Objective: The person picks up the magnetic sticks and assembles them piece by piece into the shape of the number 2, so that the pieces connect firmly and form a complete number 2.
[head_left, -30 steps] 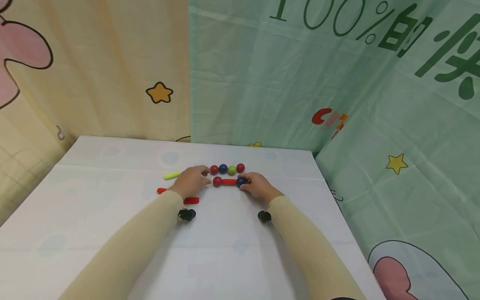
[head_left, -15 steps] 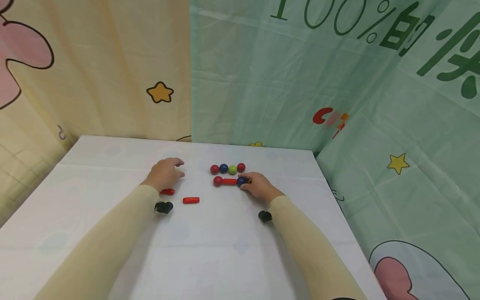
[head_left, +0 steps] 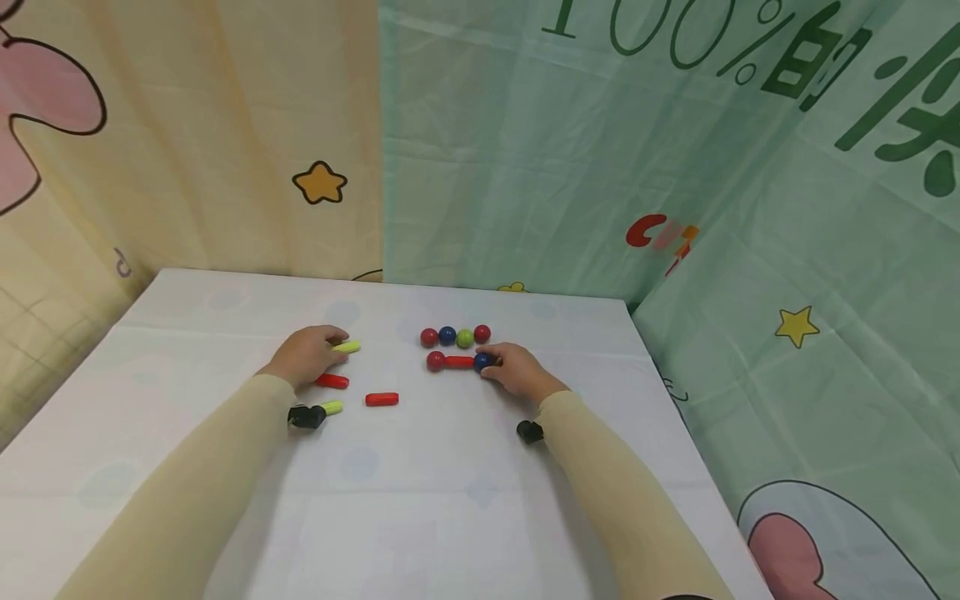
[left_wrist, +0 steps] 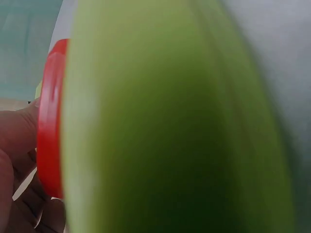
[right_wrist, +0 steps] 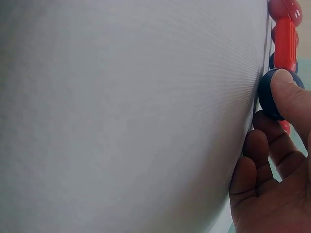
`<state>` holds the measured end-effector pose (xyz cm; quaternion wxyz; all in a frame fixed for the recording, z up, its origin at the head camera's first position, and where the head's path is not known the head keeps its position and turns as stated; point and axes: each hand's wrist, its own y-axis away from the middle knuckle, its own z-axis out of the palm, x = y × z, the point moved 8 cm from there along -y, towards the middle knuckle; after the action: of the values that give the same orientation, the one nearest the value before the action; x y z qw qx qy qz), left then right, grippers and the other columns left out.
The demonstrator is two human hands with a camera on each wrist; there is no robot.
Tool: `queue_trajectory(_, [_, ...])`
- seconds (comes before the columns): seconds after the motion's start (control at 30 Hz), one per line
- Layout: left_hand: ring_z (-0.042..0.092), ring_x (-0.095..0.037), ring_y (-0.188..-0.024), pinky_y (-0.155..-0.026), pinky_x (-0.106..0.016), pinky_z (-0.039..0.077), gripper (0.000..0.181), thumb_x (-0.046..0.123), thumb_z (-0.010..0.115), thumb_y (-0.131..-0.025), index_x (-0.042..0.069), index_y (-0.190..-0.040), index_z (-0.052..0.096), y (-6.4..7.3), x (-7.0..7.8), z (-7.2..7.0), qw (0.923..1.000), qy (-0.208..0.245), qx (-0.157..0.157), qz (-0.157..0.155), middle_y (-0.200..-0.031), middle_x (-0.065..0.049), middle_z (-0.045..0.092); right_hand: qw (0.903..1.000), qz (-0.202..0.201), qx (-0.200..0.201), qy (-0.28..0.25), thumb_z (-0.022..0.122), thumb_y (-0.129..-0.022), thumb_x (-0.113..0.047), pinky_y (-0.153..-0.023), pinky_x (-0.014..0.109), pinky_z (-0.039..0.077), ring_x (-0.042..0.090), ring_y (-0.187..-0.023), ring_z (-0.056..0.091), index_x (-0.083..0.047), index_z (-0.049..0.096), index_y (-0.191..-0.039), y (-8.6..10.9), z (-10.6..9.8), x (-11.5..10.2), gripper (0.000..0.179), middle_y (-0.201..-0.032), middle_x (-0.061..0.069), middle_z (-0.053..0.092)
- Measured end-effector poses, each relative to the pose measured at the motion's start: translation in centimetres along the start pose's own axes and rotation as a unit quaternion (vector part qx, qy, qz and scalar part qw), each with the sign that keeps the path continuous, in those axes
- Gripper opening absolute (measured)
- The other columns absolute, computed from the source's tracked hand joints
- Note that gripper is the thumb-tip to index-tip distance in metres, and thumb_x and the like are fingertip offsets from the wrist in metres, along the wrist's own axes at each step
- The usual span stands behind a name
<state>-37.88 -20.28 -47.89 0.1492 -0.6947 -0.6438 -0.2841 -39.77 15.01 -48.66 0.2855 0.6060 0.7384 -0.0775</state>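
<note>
My left hand (head_left: 302,357) pinches a yellow-green rod (head_left: 349,346) between thumb and fingers at the left of the table. In the left wrist view another green rod (left_wrist: 170,116) looms close and blurred, with a red rod (left_wrist: 50,121) behind it, before the thumb. My right hand (head_left: 519,372) grips a dark blue ball (right_wrist: 268,94) with its thumb on top. That ball is joined to a red rod (head_left: 459,362), whose left end carries a red ball (head_left: 436,361).
Behind the joined piece, a red ball (head_left: 429,337), a blue ball (head_left: 447,336), a green ball (head_left: 465,338) and another red ball (head_left: 482,333) stand in a row. A loose red rod (head_left: 382,399) lies between the arms on the white tabletop (head_left: 450,517). Printed curtains (head_left: 510,167) border the table.
My left hand has moved left from beside the red ball and now has the yellow-green rod in its fingers. A second green rod by the left wrist has come into view. The right hand stays put.
</note>
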Motion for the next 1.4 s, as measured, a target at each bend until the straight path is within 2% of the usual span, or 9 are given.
queue_trajectory(0.27, [0.053, -0.041, -0.125, -0.112, -0.06, 0.044, 0.042, 0.021, 0.064, -0.104, 0.004, -0.143, 0.063, -0.4, -1.1, 0.2, 0.9997, 0.018, 0.005, -0.014, -0.146, -0.024, 0.06, 1.0, 0.002, -0.001, -0.003, 0.073, -0.101, -0.022, -0.117, 0.047, 0.046, 0.026, -0.124, 0.058, -0.025, 0.059, -0.151, -0.1, 0.0, 0.0, 0.052, -0.143, 0.01, 0.063])
queue_trajectory(0.57, [0.055, -0.039, -0.119, -0.108, -0.058, 0.047, 0.041, 0.021, 0.065, -0.103, 0.005, -0.141, 0.065, -0.7, -1.5, 0.3, 0.9996, 0.012, 0.018, -0.017, -0.142, -0.023, 0.062, 0.9999, 0.006, -0.001, -0.008, 0.073, -0.1, -0.023, -0.118, 0.047, 0.046, 0.027, -0.125, 0.058, -0.026, 0.059, -0.151, -0.2, 0.2, 0.1, 0.053, -0.143, 0.01, 0.063])
queue_trajectory(0.77, [0.055, -0.038, -0.117, -0.106, -0.056, 0.048, 0.04, 0.02, 0.065, -0.104, 0.005, -0.141, 0.065, -0.4, -1.4, 0.5, 0.9993, 0.016, 0.017, -0.03, -0.141, -0.023, 0.063, 0.9999, 0.008, -0.002, -0.007, 0.073, -0.101, -0.023, -0.118, 0.047, 0.046, 0.027, -0.126, 0.058, -0.028, 0.059, -0.152, -0.2, 0.3, 0.3, 0.053, -0.146, 0.009, 0.062])
queue_trajectory(1.13, [0.057, -0.036, -0.111, -0.102, -0.054, 0.051, 0.038, 0.018, 0.067, -0.103, 0.003, -0.138, 0.066, -0.4, -1.0, 0.3, 0.9996, -0.012, 0.013, -0.021, -0.135, -0.023, 0.066, 0.9998, 0.0, -0.017, -0.007, 0.073, -0.101, -0.024, -0.12, 0.048, 0.043, 0.027, -0.134, 0.055, -0.03, 0.054, -0.155, -0.3, 0.2, 0.2, 0.058, -0.151, 0.01, 0.059])
queue_trajectory(1.4, [0.057, -0.035, -0.107, -0.097, -0.05, 0.052, 0.038, 0.017, 0.067, -0.102, 0.002, -0.138, 0.066, -0.5, -0.3, 0.2, 0.9995, -0.029, 0.005, -0.009, -0.132, -0.023, 0.067, 0.9996, -0.005, -0.029, -0.002, 0.067, -0.105, -0.026, -0.121, 0.049, 0.042, 0.027, -0.131, 0.055, -0.033, 0.051, -0.157, -0.2, -0.3, 0.5, 0.055, -0.148, 0.008, 0.06])
